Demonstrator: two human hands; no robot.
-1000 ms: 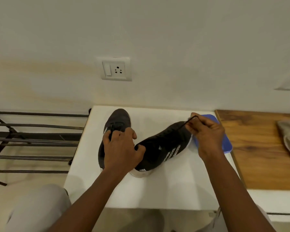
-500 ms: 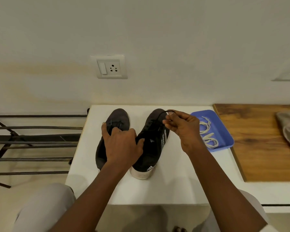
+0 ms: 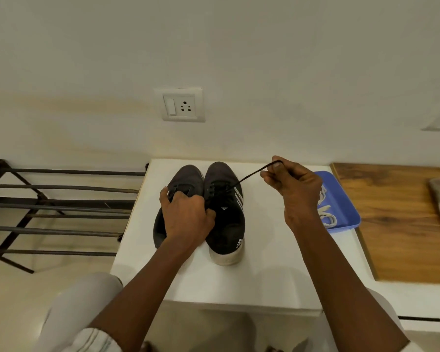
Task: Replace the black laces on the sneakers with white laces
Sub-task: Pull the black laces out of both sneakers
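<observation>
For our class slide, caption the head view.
Right hand pinches a black lace stretched from one sneaker; left hand grips the other sneaker.

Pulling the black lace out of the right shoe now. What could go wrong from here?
The black lace runs taut from the right sneaker to the right hand; a hard pull could drag the shoe if the left hand loosens.
The right hand works close by the blue tray of white laces; a wide swing might knock it and spill them.
</observation>
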